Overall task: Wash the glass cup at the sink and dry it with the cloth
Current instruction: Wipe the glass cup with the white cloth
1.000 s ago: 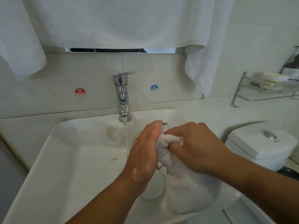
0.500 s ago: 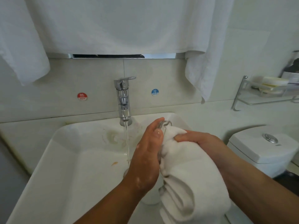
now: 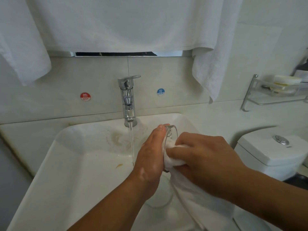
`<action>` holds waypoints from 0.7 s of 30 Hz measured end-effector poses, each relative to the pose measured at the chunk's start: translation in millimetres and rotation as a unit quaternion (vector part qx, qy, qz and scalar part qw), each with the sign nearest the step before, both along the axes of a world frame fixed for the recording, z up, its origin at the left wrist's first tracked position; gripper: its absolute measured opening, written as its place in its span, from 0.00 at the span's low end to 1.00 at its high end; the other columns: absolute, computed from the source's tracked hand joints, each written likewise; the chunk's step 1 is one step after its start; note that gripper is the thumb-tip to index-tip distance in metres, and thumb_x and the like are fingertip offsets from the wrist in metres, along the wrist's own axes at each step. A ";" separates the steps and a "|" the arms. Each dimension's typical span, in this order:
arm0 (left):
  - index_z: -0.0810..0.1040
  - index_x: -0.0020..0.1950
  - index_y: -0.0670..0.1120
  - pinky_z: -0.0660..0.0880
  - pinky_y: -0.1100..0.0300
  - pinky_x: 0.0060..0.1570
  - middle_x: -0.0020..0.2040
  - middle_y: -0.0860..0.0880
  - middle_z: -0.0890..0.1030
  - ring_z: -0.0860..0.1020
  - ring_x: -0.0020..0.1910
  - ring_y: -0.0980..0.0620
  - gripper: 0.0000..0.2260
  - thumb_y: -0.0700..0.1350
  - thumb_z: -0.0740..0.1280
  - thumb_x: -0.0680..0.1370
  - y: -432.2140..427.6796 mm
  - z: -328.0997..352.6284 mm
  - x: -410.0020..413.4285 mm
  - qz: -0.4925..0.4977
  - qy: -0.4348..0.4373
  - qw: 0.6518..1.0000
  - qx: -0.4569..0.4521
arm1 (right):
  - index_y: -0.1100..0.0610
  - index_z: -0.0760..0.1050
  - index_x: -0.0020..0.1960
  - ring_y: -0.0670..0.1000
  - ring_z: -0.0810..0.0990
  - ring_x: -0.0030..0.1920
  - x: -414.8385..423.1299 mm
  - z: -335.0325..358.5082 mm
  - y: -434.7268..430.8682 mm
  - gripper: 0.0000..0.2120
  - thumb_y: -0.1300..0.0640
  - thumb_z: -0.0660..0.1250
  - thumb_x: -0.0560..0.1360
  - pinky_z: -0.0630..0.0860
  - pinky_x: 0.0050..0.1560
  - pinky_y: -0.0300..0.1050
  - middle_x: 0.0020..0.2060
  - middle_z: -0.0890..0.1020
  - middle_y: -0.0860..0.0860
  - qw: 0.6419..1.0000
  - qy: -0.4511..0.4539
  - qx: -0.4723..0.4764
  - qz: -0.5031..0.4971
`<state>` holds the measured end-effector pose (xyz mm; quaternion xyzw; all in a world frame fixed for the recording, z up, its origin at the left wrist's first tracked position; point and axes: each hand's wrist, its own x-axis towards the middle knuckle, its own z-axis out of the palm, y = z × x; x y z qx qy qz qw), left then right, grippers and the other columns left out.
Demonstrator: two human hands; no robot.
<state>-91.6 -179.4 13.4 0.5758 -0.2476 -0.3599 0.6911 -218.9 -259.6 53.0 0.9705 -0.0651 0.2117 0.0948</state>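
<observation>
Over the white sink [image 3: 70,164], my left hand [image 3: 150,157] grips the clear glass cup [image 3: 172,130] on its side, mouth facing right; only its rim shows past my fingers. My right hand [image 3: 205,160] grips a bunched white cloth [image 3: 173,157] and pushes it into the cup's mouth. The rest of the cloth hangs down under my right forearm. Water runs in a thin stream from the chrome tap [image 3: 128,100] just left of my left hand.
A large white towel [image 3: 125,24] hangs above the tap. Red HOT [image 3: 85,96] and blue COLD [image 3: 160,92] stickers sit on the wall tiles. A metal shelf [image 3: 275,95] with soap hangs at right, a toilet tank [image 3: 273,149] below it.
The cloth, draped over my right hand half a second ago, is now bunched in my right fingers and pushed into the cup's mouth. My left hand keeps its hold; water still runs.
</observation>
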 end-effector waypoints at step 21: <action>0.81 0.60 0.64 0.78 0.45 0.65 0.57 0.54 0.86 0.82 0.61 0.52 0.25 0.75 0.60 0.70 5.2 1.0 -2.3 0.012 -0.100 0.995 -0.014 | 0.41 0.78 0.44 0.39 0.78 0.40 10.0 -5.7 -12.2 0.05 0.45 0.65 0.77 0.70 0.43 0.29 0.37 0.80 0.36 0.960 -0.025 0.270 -0.065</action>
